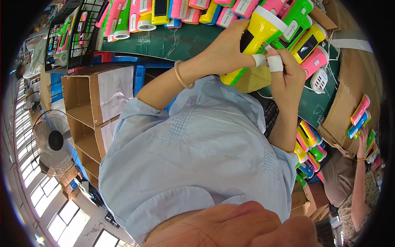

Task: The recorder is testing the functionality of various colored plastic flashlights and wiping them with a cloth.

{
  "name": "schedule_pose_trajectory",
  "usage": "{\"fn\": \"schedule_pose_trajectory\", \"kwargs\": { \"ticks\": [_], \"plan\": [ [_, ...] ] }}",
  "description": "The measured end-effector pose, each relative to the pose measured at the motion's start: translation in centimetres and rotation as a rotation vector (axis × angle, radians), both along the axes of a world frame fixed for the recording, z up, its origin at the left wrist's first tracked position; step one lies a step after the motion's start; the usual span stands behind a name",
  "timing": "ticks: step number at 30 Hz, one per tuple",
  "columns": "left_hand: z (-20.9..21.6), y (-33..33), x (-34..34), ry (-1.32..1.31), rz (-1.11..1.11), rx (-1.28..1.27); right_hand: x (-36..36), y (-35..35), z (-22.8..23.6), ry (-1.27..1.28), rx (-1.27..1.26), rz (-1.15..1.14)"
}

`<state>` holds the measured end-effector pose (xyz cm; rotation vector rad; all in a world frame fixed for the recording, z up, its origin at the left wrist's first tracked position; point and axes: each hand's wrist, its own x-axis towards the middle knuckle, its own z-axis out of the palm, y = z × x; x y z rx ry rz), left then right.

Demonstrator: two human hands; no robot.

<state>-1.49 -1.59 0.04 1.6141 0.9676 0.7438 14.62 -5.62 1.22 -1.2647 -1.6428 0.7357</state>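
My left hand (226,51) is closed around a yellow flashlight (261,33) with green trim, a dark panel on its side and a white ring at its wide head. The flashlight is tilted, its head pointing up and away from me. White tape wraps my left thumb. My right hand (291,78) is closed close against the flashlight's side, its fingers bent and one wrapped in white tape. The fingertips of both hands nearly meet there. Whatever my right fingers pinch, if anything, is too small to make out.
Several colourful flashlights (160,10) line the green table (154,45). A white multi-port charger (319,80) with cables lies right. A black wire basket (78,37), cardboard compartments (84,119) and a fan (56,140) stand left. Another person's hand (363,142) is by flashlights at far right.
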Motion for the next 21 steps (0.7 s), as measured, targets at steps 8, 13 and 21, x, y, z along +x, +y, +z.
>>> {"fn": "schedule_pose_trajectory", "kwargs": {
  "ticks": [8,13,21],
  "plan": [
    [-1.2,-0.4,0.9,0.103,0.209,0.298,-0.7,0.1,0.3,-0.255,0.039,-0.063],
    [-1.7,-0.2,1.6,0.108,0.208,0.316,-1.2,0.0,-0.2,-0.421,0.128,-0.155],
    [-0.5,0.2,0.0,-0.387,-0.190,-0.464,3.7,1.0,1.1,0.226,-0.067,-0.173]
  ]
}}
